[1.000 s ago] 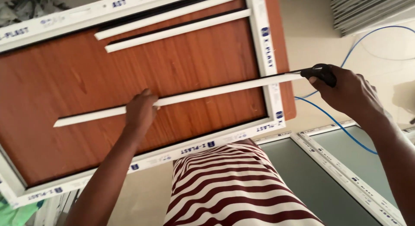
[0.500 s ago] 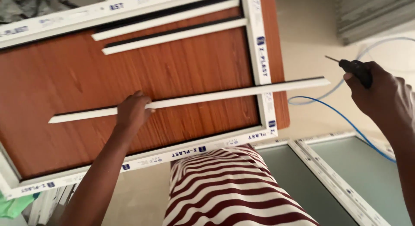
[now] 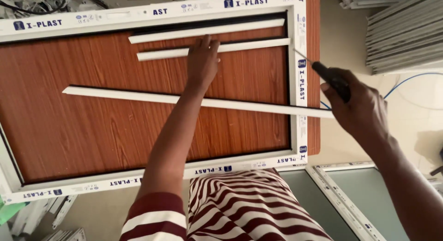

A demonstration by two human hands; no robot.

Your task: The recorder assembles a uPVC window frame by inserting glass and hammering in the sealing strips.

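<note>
- The middle white strip (image 3: 217,48) is a thin, flat plastic length lying on the wooden tabletop (image 3: 92,130), inside the white window frame (image 3: 297,84), just below that frame's top rail.
- The left hand (image 3: 202,61) is laid flat on that strip with fingers spread and pressing down, nothing gripped.
- A black-handled screwdriver (image 3: 330,77) is held in the closed right hand (image 3: 362,105); its thin metal tip is pointed at the frame's right rail, near the strip's right end.
- Another short strip (image 3: 207,31) is seen just above it, and a long strip (image 3: 194,100) lies lower down, its right end sticking out past the frame's right rail.
- The tabletop is reddish-brown wood grain; a pale floor is seen to the right of the frame, with a blue cable (image 3: 406,82) on it.
- Grey-white profiles (image 3: 406,33) are stacked up right of the frame, and a glazed frame (image 3: 350,199) lies below its lower right corner.
- Small blue square labels with blue lettering are dotted along the frame's rails.
</note>
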